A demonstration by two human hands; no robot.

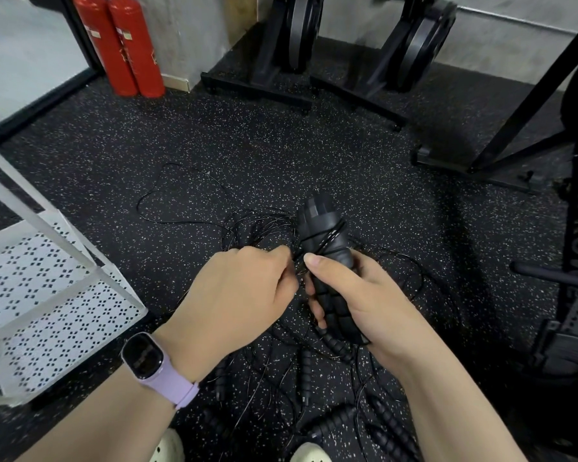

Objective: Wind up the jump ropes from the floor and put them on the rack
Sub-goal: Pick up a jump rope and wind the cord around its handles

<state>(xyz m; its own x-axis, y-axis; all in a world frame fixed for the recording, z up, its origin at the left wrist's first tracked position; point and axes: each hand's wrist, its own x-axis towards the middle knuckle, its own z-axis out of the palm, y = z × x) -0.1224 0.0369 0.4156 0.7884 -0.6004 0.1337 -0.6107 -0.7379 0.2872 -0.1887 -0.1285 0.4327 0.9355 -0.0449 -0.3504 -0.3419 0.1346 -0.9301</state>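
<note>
My right hand [354, 295] grips a pair of black ribbed jump rope handles [327, 241] held together upright, with thin black cord wrapped a few turns around them. My left hand [241, 288] pinches that cord [296, 258] right beside the handles. Loose black cord [181, 208] trails in loops over the speckled floor beyond my hands. More black ribbed handles [334, 425] and tangled cords lie on the floor below my hands, near my feet. The white perforated rack [47, 295] stands at the left.
Two red fire extinguishers [121, 45] stand at the back left. Black rowing machine stands [281, 61] line the far wall, and a black rower frame [574, 228] fills the right side. My pale shoes [171, 445] show at the bottom edge.
</note>
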